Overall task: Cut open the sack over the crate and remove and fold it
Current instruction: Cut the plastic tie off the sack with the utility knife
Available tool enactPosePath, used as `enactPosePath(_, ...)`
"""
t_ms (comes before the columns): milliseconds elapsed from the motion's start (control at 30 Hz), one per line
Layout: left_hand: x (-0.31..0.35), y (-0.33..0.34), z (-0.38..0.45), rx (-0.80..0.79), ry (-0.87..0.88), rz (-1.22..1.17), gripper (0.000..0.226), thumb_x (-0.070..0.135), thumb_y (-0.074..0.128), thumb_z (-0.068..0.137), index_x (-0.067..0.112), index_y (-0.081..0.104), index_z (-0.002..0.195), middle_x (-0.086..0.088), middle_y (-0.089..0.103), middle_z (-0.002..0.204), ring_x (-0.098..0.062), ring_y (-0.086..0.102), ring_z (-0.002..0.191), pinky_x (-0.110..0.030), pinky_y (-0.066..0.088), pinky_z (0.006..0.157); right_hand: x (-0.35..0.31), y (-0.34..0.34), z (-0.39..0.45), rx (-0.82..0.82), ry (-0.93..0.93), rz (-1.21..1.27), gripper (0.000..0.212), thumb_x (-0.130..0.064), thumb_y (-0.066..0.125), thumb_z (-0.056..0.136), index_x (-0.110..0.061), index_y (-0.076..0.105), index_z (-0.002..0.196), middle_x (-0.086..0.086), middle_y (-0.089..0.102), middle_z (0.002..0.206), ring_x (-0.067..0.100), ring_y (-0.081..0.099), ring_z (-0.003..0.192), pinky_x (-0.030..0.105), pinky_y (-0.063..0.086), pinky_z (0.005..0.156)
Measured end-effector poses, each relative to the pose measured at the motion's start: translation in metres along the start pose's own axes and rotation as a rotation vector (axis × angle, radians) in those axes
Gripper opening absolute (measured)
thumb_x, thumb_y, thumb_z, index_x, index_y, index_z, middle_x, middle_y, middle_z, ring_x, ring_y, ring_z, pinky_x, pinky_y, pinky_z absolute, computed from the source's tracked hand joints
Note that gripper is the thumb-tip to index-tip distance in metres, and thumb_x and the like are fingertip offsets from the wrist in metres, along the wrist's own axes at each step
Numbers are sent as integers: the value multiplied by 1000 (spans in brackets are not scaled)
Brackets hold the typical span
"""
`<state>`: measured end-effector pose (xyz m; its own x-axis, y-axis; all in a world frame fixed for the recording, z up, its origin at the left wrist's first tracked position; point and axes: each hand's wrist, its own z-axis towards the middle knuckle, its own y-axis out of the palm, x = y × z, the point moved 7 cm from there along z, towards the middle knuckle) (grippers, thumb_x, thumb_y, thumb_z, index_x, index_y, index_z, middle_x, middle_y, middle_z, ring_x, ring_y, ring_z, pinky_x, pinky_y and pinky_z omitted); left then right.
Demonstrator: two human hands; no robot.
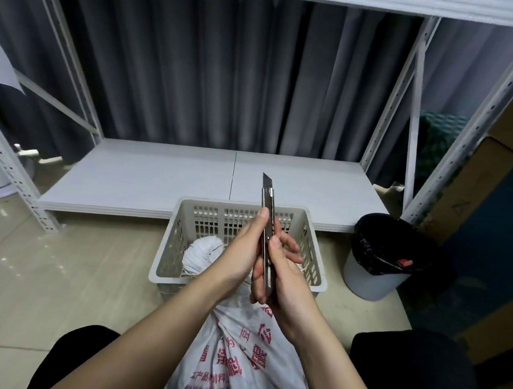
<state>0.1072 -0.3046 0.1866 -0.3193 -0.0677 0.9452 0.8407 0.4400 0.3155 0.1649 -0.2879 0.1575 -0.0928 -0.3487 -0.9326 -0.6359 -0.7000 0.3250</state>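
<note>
- The right hand (284, 286) holds a slim metal utility knife (266, 232) upright, its fingers closed around the lower part of the handle and the thumb lying on the handle's face.
- The left hand (244, 252) touches the same knife from the left side; its thumb presses on the handle higher up, and the other fingers pass behind it, so I cannot tell how firmly they grip.
- The blade is pushed out at the top and points away from the person, above the far rim of the crate.
- The white woven sack with red printed characters (235, 353) lies between the person's knees, and its tied neck reaches up to the near wall of the light grey perforated plastic crate (312, 255).
- The crate stands on the beige tiled floor (56, 270), just in front of a low white shelf board (157, 179).
- A grey waste bin with a black liner (379, 261) stands to the right of the crate.
</note>
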Motion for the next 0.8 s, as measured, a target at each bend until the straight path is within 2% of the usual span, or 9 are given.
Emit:
enactPosePath(67, -2, 2, 0, 3, -15, 2, 50, 48, 23, 100, 14, 52, 78, -10, 67, 78, -34, 67, 80, -18, 46, 37, -3, 2, 0, 39, -45, 7, 30, -42, 41, 94, -24, 64, 85, 6, 44, 41, 12, 40, 30, 20, 32, 37)
enactPosePath(167, -1, 4, 0, 15, -14, 2, 52, 43, 25, 101, 11, 53, 73, -12, 65, 77, -38, 65, 90, -14, 43, 37, -6, 4, -1, 67, -81, 10, 30, -32, 34, 101, -20, 59, 88, 1, 40, 38, 11, 35, 27, 20, 32, 36)
enactPosePath(267, 0, -3, 4, 15, -18, 56, 51, 41, 27, 102, 10, 59, 77, -14, 68, 81, -31, 70, 83, -20, 53, 55, -6, 8, -1, 0, -53, 165, 27, -27, 31, 103, -10, 50, 92, -2, 29, 39, 7, 23, 24, 12, 29, 33)
enactPosePath(367, 0, -4, 10, -17, -7, -98, 49, 40, 21, 102, 10, 59, 96, -9, 70, 81, -21, 72, 77, -29, 53, 75, -5, 9, -1, -44, -13, 156, 35, -33, 30, 103, -12, 44, 78, -6, 25, 40, 4, 19, 28, 13, 24, 34)
enactPosePath(433, -2, -1, 11, -18, 9, -184, 46, 42, 23, 101, 11, 54, 90, -8, 67, 71, -23, 71, 77, -31, 52, 81, -1, 7, 0, -32, 6, 162, 39, -38, 31, 101, -14, 41, 72, -7, 23, 40, 4, 17, 29, 13, 21, 34)
enactPosePath(500, -6, 0, 11, -22, 10, -202, 42, 44, 25, 100, 13, 49, 85, -8, 65, 68, -24, 70, 79, -29, 53, 74, 3, 5, 0, 8, 45, 173, 42, -43, 33, 99, -16, 41, 67, -8, 22, 38, 4, 16, 29, 13, 18, 34)
enactPosePath(567, -6, 0, 10, -37, 31, -128, 41, 48, 27, 98, 14, 49, 87, -9, 68, 73, -24, 70, 83, -28, 42, 61, 5, 2, 1, 49, 64, 171, 42, -47, 37, 97, -18, 44, 67, -8, 25, 39, 3, 17, 29, 13, 17, 33)
enactPosePath(700, -2, -5, 7, -11, 78, 73, 39, 42, 28, 101, 13, 53, 94, -16, 72, 86, -10, 51, 45, -16, 36, 43, 5, -6, 5, 91, 84, 140, 50, -57, 42, 91, -18, 48, 60, -4, 32, 41, 4, 22, 30, 15, 14, 34)
enactPosePath(800, -2, -8, 6, -2, 98, 121, 39, 41, 28, 101, 12, 54, 97, -16, 73, 87, -10, 40, 39, -16, 34, 38, 7, -5, 7, 71, 121, 63, 65, -65, 36, 90, -16, 40, 47, 0, 26, 37, 9, 23, 27, 16, 18, 34)
